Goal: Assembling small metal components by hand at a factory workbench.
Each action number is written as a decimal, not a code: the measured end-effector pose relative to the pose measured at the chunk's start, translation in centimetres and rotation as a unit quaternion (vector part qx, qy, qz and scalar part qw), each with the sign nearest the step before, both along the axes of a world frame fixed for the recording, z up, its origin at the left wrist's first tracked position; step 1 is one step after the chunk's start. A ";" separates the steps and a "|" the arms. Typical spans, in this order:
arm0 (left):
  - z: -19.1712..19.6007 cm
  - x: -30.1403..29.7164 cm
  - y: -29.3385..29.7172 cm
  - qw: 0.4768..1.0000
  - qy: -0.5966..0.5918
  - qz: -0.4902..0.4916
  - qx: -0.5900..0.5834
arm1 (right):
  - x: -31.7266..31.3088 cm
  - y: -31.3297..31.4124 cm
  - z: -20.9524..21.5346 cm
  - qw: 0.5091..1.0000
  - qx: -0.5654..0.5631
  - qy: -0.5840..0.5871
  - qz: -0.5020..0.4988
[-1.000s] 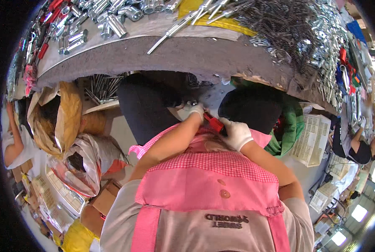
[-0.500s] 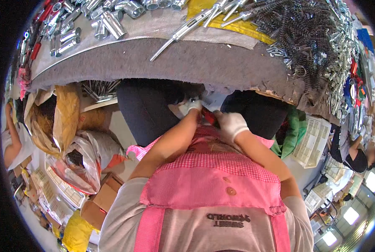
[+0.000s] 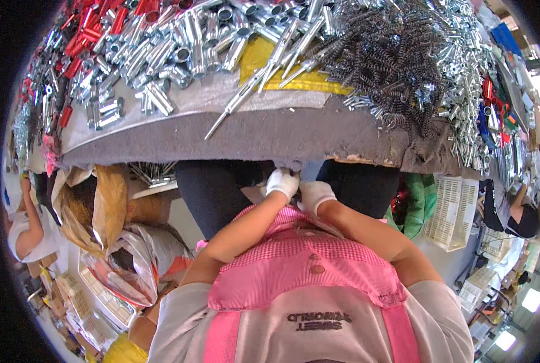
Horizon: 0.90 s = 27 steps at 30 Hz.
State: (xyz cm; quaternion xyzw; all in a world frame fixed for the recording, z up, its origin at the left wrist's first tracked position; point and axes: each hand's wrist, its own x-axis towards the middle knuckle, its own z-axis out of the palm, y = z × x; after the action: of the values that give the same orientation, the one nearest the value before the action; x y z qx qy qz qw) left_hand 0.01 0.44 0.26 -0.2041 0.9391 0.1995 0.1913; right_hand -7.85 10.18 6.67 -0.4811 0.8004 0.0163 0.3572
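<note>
My left hand (image 3: 282,183), in a white glove, is in front of my lap just below the bench's front edge. Its fingers are curled, and whatever they grip is hidden. Close beside it on the right, my right hand (image 3: 315,195), also white-gloved, has its fingers closed, their tips out of sight. Something small and dark shows at the gap between the hands, too small to name. On the bench above lie long thin metal rods with tubes (image 3: 239,100), a heap of dark coil springs (image 3: 391,66) and many shiny metal tubes (image 3: 191,45).
Grey cloth (image 3: 245,134) covers the bench edge. Red tubes (image 3: 91,30) lie far left, small metal parts (image 3: 463,91) right. Open sacks (image 3: 140,260) stand on the left, with a green bag (image 3: 424,206) and white crate (image 3: 449,212) right. Other people sit at both sides.
The view has shifted, showing more of the bench top. My hands have drawn closer together, and the red object that was by my right hand is out of sight.
</note>
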 end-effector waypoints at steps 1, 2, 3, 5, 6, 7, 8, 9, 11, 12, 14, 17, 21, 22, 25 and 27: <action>0.4 -0.1 0.1 1.000 -0.004 0.024 0.008 | 0.0 0.0 -0.5 1.000 0.013 0.002 -0.007; -1.1 0.0 0.6 0.999 -0.008 0.032 0.004 | 0.1 0.1 -1.2 1.000 0.026 0.003 -0.013; -3.0 0.1 1.2 0.992 -0.017 0.122 0.026 | 0.4 0.0 -1.5 0.999 0.040 -0.014 -0.013; -3.1 -0.2 1.5 0.983 0.061 0.171 -0.012 | -0.3 0.3 -2.4 0.998 0.059 -0.016 -0.016; -2.8 -0.6 0.6 0.995 -0.008 0.097 0.012 | -0.4 -0.2 -2.0 0.999 0.040 -0.017 -0.009; -2.4 -0.8 -0.2 0.996 -0.078 0.022 0.035 | -0.2 -0.5 -1.5 0.999 0.020 -0.028 -0.005; -1.7 0.4 0.3 0.993 -0.010 0.118 0.010 | -0.2 -0.6 -1.0 0.999 0.000 -0.039 -0.001; 1.0 0.4 -0.7 0.983 0.053 0.170 0.034 | -0.5 -1.6 0.2 0.998 0.008 -0.053 0.039; 1.6 0.1 -1.9 0.998 -0.039 0.059 -0.003 | 0.3 -1.7 -0.9 0.999 0.008 -0.048 0.007; -1.3 0.3 -1.8 0.993 -0.108 0.023 -0.038 | 0.5 -2.3 -1.3 0.999 0.010 -0.042 -0.013; -5.6 0.9 -1.7 0.978 0.117 0.116 -0.127 | -0.8 -3.6 -1.1 0.998 0.035 -0.027 0.042; 1.5 -1.0 -2.0 0.979 0.014 0.197 0.048 | -2.4 -3.4 -0.6 0.995 0.035 -0.053 0.083; -0.4 1.5 -1.4 0.962 0.121 0.240 0.043 | -0.7 -3.3 1.7 0.992 0.053 -0.065 0.092; -0.2 1.8 -1.9 0.985 0.045 0.167 -0.002 | -0.4 -3.9 2.5 0.992 0.057 -0.061 0.097; -3.9 2.3 -2.2 0.921 0.180 0.336 0.084 | -0.6 -5.2 3.3 0.993 0.058 -0.059 0.085; -5.7 2.9 -1.8 0.921 0.203 0.329 0.054 | 0.3 -4.1 -1.2 0.999 -0.001 -0.032 0.041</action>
State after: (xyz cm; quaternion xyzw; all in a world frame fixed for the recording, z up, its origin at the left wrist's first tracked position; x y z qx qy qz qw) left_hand 2.93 -1.40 -5.47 -0.4460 0.8256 0.3389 -0.0687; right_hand -7.54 6.06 5.48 -0.5140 0.7681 0.0148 0.3817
